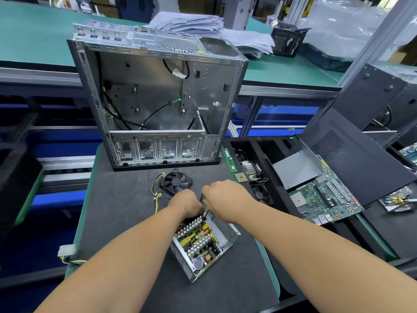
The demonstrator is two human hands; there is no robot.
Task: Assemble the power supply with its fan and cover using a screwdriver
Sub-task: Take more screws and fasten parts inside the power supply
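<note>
The open power supply (pixel 204 245) sits on the dark mat (pixel 117 211), near edge; the fan (pixel 176 182) lies beyond it. The right hand (pixel 222 193) grips a screwdriver (pixel 205 211) at the unit's far end; the left hand (pixel 186 204) curls over that rim, its hold unclear

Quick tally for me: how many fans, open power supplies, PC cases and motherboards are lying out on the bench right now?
Fans: 2, the loose fan beyond the hands and the tray fan
Open power supplies: 1, the power supply
PC cases: 1, the open case
Motherboards: 1, the motherboard
Total: 5
</note>
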